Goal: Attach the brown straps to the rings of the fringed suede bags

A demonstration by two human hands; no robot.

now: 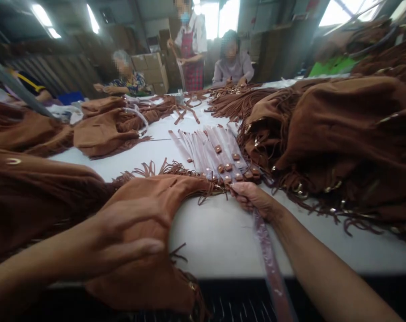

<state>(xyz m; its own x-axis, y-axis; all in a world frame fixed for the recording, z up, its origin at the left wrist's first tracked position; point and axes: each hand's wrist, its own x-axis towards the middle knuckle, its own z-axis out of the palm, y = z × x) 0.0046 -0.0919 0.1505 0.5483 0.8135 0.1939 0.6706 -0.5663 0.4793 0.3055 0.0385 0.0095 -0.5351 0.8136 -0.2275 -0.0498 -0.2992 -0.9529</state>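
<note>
My left hand (129, 237) lies on a brown fringed suede bag (156, 197) at the near edge of the white table (219, 237), fingers curled over its fabric and gripping it. My right hand (251, 199) is closed on a plastic-wrapped strap (272, 264) that runs toward me, under my wrist and off the table edge. Just beyond that hand lies a fan of several more wrapped straps (211, 152) with small brown leather tabs at their ends.
Heaps of brown fringed bags cover the right side (340, 134) and the left side (31, 192). Another pile (105, 127) sits at mid-left. Three people (231, 60) work at the far end, with cardboard boxes (152, 67) behind them.
</note>
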